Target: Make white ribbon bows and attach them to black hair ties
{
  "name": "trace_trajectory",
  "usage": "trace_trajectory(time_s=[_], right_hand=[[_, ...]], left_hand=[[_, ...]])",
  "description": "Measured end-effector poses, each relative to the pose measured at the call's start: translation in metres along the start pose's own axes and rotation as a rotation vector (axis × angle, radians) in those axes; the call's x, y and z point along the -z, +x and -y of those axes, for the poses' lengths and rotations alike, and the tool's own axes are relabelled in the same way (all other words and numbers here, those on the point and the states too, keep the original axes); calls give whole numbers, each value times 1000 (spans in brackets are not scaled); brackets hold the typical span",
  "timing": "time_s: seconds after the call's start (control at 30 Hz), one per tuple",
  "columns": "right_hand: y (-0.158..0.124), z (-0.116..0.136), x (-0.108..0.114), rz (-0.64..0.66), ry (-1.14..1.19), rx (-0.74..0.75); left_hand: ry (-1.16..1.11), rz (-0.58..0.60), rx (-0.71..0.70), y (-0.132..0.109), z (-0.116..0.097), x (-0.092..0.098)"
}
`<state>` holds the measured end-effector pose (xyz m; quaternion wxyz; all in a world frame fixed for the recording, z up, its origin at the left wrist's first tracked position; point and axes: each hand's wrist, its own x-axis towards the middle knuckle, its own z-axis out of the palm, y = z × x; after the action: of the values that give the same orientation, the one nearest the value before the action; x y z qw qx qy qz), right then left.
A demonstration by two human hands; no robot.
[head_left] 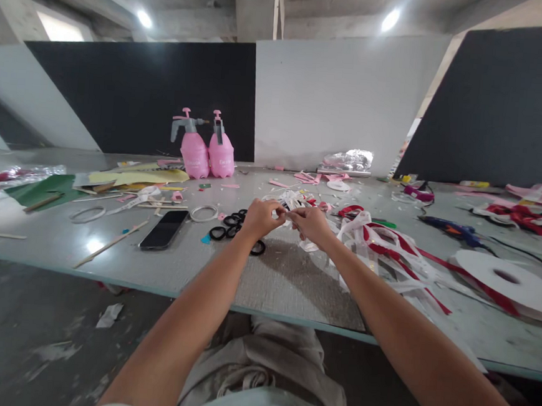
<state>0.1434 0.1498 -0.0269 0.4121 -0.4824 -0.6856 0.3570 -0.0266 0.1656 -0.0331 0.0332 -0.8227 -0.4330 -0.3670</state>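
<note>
My left hand [261,219] and my right hand [314,224] meet fingertip to fingertip above the table, both pinched closed. Whatever lies between the fingers is too small to make out; a pale bit shows at the tips. Several black rings [218,232] lie beside my left hand, one of them under its wrist. Behind the hands sits a small heap of white ribbon [292,198], partly hidden by them. To the right of my right hand, white and red ribbons [392,247] are tangled on the tabletop.
A phone [164,229] and a white ring [203,213] lie left. Two pink spray bottles [194,153] stand at the back. At right are a blue glue gun [454,230] with its cord and a large white ribbon spool [513,281]. Thin sticks [110,245] and scraps are scattered about.
</note>
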Motion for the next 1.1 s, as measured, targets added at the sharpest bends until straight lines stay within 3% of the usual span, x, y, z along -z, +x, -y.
trace_trajectory(time_s=[0.47, 0.67, 0.87, 0.97, 1.1], right_hand=[[1, 0, 1, 7, -52, 12], [-1, 2, -1, 12, -241, 129], [-1, 5, 0, -17, -309, 277], [0, 6, 2, -53, -294, 259], [3, 0, 5, -80, -308, 267]], left_hand=[[-64, 28, 2, 0, 7, -2], [-100, -43, 106, -2, 1, -5], [-203, -166, 289, 0, 20, -8], [-297, -195, 283, 1, 26, -9], [-391, -216, 247, 2, 17, -13]])
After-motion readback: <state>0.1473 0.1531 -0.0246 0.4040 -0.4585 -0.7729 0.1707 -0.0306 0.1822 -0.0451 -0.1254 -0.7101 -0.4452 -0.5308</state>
